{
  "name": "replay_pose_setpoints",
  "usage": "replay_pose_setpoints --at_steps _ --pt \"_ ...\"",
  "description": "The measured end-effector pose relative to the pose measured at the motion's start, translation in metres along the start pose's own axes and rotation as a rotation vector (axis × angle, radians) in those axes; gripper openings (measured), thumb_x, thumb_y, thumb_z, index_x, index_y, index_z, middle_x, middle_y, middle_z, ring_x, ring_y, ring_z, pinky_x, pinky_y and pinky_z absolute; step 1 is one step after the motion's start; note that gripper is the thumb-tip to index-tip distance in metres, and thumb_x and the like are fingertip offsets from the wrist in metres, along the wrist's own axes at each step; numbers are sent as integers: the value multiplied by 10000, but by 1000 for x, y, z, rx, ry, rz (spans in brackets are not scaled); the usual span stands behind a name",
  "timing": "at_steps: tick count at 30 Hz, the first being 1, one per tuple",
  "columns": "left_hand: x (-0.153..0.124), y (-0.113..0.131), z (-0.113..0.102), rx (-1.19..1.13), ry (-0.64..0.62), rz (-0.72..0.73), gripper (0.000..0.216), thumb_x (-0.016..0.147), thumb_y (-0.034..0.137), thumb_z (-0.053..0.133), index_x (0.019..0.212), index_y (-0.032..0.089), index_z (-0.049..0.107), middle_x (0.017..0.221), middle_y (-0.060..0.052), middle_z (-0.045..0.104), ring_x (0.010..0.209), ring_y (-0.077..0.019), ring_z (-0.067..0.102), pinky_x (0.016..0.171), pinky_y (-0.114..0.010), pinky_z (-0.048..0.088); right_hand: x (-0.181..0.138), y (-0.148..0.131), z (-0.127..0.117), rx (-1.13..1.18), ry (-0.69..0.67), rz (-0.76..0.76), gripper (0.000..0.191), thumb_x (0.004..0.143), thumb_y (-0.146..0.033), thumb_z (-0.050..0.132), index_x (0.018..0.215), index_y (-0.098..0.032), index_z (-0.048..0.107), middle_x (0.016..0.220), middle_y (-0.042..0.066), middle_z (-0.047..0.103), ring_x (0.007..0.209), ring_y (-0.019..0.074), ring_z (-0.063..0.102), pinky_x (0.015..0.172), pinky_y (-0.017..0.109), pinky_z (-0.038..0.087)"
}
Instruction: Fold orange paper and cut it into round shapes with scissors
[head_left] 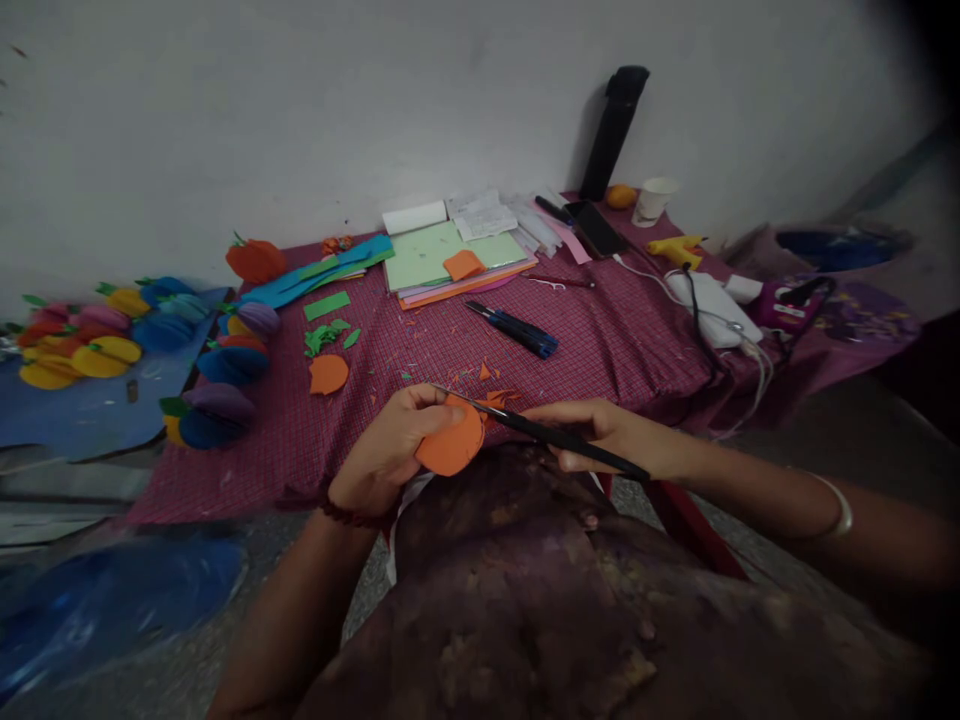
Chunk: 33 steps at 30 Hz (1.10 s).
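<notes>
My left hand (pixel 390 445) is closed on a rounded orange paper piece (pixel 451 447), held just above the near edge of the table. My right hand (pixel 607 435) grips black scissors (pixel 540 432), whose long blades reach left across the top edge of the orange piece. Small orange scraps (pixel 491 392) lie on the maroon checked cloth (pixel 600 340) right behind my hands.
Another orange cut-out (pixel 328 374) and green scraps (pixel 324 336) lie at mid-left. Coloured paper sheets (pixel 450 260), blue pens (pixel 517 330), a yellow glue gun (pixel 675 248), a white cup (pixel 654 200) and cables sit further back. Finished paper fruits (pixel 97 335) crowd the left.
</notes>
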<state>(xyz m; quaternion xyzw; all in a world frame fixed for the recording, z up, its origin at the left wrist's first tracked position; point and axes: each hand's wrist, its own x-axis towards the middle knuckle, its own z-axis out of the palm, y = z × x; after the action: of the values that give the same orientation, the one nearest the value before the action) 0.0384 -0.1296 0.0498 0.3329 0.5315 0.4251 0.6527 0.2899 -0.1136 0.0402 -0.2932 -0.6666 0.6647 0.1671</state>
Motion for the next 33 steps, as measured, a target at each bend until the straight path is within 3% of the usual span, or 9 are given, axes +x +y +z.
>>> replay_pose_setpoints --at_steps 11,17,25,29,33 --pt "4 -4 -4 0 -90 6 186 528 181 779 650 134 646 583 -19 645 494 -118 580 507 -228 455 -1 -5 -5 -83 -7 27 606 786 -388 706 1352 -228 560 1294 53 625 1152 234 607 971 339 483" --pt "3 -2 -2 -3 -57 -11 217 492 189 791 649 141 649 580 -11 647 481 -108 570 492 -214 449 -1 -1 -8 -141 -8 29 608 781 -379 712 1354 -243 559 1281 41 632 1138 234 614 956 334 487" --pt "6 -5 -7 3 -98 -6 226 516 224 810 639 144 638 588 -5 653 483 -115 587 489 -220 457 3 -9 -14 -280 60 19 583 756 -430 713 1292 -223 618 1129 42 699 972 215 673 828 299 527" --pt "8 -7 -9 21 -85 131 232 561 262 831 641 144 647 617 0 658 537 -106 585 541 -219 457 9 -7 -50 -558 306 -87 532 799 -387 649 1299 -211 605 1094 54 710 922 207 678 802 306 525" --pt "15 -7 -14 56 -26 316 185 601 280 823 660 149 706 672 -10 673 615 -99 569 614 -219 456 11 16 -95 -1100 608 -123 472 823 -285 568 1283 -191 609 1138 87 697 982 249 658 864 357 499"
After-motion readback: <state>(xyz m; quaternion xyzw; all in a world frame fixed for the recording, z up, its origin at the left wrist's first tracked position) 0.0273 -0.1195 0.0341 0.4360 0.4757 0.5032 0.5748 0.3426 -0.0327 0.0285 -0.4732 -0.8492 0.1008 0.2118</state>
